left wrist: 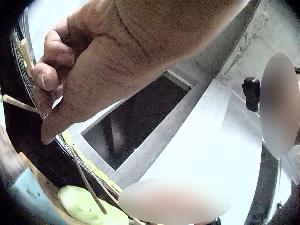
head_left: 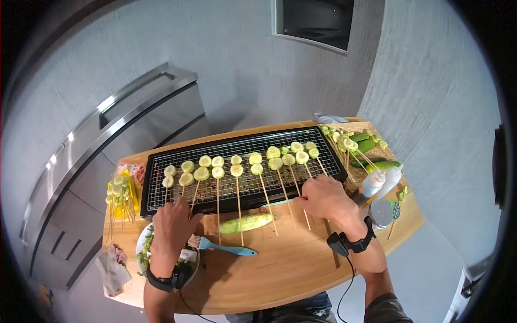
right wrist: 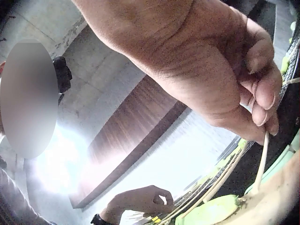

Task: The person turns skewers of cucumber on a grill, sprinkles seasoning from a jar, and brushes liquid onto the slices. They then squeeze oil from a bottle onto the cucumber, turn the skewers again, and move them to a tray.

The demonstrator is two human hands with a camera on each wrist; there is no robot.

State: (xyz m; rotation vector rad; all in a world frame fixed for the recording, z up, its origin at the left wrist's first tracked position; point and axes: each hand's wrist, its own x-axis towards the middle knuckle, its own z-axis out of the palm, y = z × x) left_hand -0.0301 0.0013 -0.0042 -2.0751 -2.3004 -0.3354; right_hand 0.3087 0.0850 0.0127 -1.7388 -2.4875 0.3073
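A row of bamboo skewers (head_left: 262,196), each with two pale green round vegetable slices (head_left: 237,170) at its far end, lies across a black grill (head_left: 247,202) with a wire mesh. My left hand (head_left: 172,223) is over the grill's front left edge, its thumb and fingertips pinching a skewer (left wrist: 21,104). At the front right, my right hand (head_left: 327,198) pinches the handle end of the rightmost skewer (right wrist: 261,161) between thumb and fingers. Between the hands, a peeled pale green vegetable (head_left: 246,223) and a blue basting brush (head_left: 231,249) lie on the wooden table (head_left: 269,280).
A bowl of greens (head_left: 144,245) sits partly under my left forearm. More skewers (head_left: 121,191) stand at the left by a crumpled cloth (head_left: 114,271). On the right are a board with skewers and whole green vegetables (head_left: 366,145), white squeeze bottles (head_left: 373,183) and a shaker jar (head_left: 381,211).
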